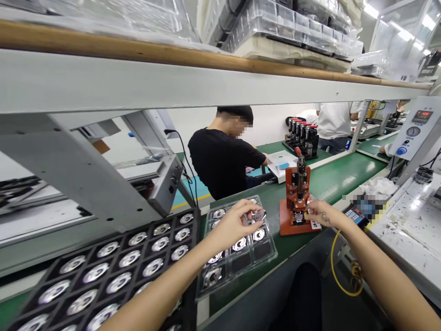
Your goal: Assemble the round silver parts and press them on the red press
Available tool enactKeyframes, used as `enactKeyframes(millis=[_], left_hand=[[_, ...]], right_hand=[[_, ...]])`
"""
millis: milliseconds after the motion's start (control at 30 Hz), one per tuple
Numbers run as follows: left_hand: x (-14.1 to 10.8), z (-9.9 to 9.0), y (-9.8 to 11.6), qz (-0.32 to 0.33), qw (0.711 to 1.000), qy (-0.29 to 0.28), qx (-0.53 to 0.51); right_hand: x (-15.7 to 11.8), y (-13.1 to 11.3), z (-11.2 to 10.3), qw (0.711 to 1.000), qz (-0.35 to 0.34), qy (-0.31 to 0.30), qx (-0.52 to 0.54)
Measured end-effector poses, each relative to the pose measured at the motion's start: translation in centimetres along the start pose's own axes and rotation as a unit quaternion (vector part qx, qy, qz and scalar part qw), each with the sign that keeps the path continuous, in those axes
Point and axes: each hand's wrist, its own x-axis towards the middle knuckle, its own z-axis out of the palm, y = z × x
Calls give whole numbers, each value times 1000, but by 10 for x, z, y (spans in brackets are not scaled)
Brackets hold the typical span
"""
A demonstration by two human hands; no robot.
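My left hand (239, 223) pinches a round silvery metal disc, like a watch case back (259, 214), between thumb and fingers. It hovers over a clear plastic tray (270, 253) whose compartments hold several shiny round watch cases (239, 244). To the right, a red hand press (288, 202) with a toggle lever stands on the green bench. A watch case (298, 218) sits low in the press, under its plunger. My right hand (319, 214) reaches in from the right, its curled fingertips at that case's edge; the hand partly hides the press base.
A large black tray (113, 264) of round metal watch parts lies at left. Across the bench (330, 177) a person in black (223, 156) sits near a white box (280, 163) and a row of black presses (301, 138). A yellow hose (333, 262) hangs at right. A shelf beam (206, 87) crosses overhead.
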Motion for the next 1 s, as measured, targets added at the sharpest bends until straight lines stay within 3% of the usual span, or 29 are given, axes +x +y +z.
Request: enactKeyframes(millis=[100, 200, 300, 400, 467, 567, 667, 767, 900, 1000], left_hand=[[-14, -10, 12, -11, 1000, 10, -14], [-15, -3, 32, -7, 1000, -8, -11], [-15, 14, 50, 47, 998, -24, 20], [-22, 22, 56, 84, 994, -24, 58], [-30, 22, 55, 96, 992, -16, 77], [-37, 20, 54, 107, 990, -18, 87], [-37, 26, 61, 122, 989, -25, 84], [-35, 39, 75, 148, 986, -26, 77], [-38, 53, 93, 200, 977, -23, 77], [-43, 58, 103, 235, 969, -9, 75]], right_hand=[[28, -23, -40, 996, 15, 88, 10], [76, -71, -67, 986, -2, 163, 35], [102, -132, -70, 982, -34, 170, 72], [78, -170, -57, 961, -111, 230, 107], [43, -171, -43, 946, -161, 267, 91], [-1, -147, -21, 930, -226, 288, 27], [-17, -118, -6, 923, -275, 269, 7], [-19, -103, -1, 938, -259, 230, 4], [-40, -107, -4, 963, -212, 168, -11], [-72, -118, -4, 965, -144, 219, 8]])
